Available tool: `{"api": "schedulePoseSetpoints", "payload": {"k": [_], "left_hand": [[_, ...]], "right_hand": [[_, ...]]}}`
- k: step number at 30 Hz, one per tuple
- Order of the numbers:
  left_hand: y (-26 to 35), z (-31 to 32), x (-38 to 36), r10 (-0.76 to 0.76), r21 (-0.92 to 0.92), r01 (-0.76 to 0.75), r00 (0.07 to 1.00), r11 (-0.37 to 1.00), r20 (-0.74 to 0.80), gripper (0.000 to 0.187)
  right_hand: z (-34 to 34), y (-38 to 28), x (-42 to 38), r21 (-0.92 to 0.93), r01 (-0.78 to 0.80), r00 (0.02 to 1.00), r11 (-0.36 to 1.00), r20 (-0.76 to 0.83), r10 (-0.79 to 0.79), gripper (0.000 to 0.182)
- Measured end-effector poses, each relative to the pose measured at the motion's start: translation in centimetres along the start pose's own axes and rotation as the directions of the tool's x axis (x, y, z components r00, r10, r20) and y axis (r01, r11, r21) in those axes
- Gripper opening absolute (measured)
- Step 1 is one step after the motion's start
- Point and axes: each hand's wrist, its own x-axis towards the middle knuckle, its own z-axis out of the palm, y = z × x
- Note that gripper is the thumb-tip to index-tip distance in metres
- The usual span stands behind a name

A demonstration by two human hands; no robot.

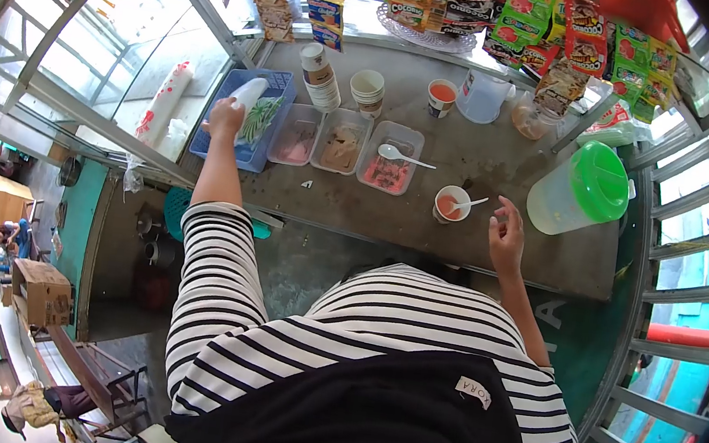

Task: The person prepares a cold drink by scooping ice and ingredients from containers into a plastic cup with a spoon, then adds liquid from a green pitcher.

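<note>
My left hand (pixel 224 119) is over the left side of a blue plastic basket (pixel 269 156), fingers closed around the near end of a white plastic packet (pixel 251 92). Beside the packet in the basket lie green-and-white striped wrapped pieces (pixel 259 119). My right hand (pixel 507 231) is held above the table with its fingers apart and slightly curled, holding nothing. Just left of it stands a paper cup (pixel 440 214) of orange-red drink, with a white plastic spoon (pixel 470 204) leaning in it.
Three clear tubs stand mid-table; a white spoon (pixel 407 156) lies across the red-filled tub (pixel 387 178). Stacked paper cups (pixel 367 88), another filled cup (pixel 441 99) and a clear pitcher (pixel 481 97) stand behind. A green-lidded jug (pixel 565 203) is at right. Sachet strips (pixel 408 2) hang overhead.
</note>
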Motion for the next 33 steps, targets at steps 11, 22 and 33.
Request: {"api": "schedulePoseSetpoints", "payload": {"k": [11, 22, 33], "left_hand": [[9.6, -10.4, -4.8, 0.128, -0.176, -0.763, 0.32, 0.622, -0.939, 0.019], [26.9, -2.4, -33.4, 0.882, -0.911, -0.22, 0.253, -0.348, -0.397, 0.013], [23.1, 5.3, -33.8, 0.842, -0.897, -0.44, 0.494, 0.028, -0.216, 0.06]], "right_hand": [[-3.6, -0.4, -0.4, -0.066, -0.025, 0.982, 0.997, -0.188, 0.012, 0.042], [1.3, -8.9, 2.6, 0.601, 0.034, 0.993, 0.799, 0.067, -0.093, 0.043], [-5.6, 3.3, 1.6, 0.142, 0.007, 0.87, 0.99, -0.489, 0.064, 0.024]]}}
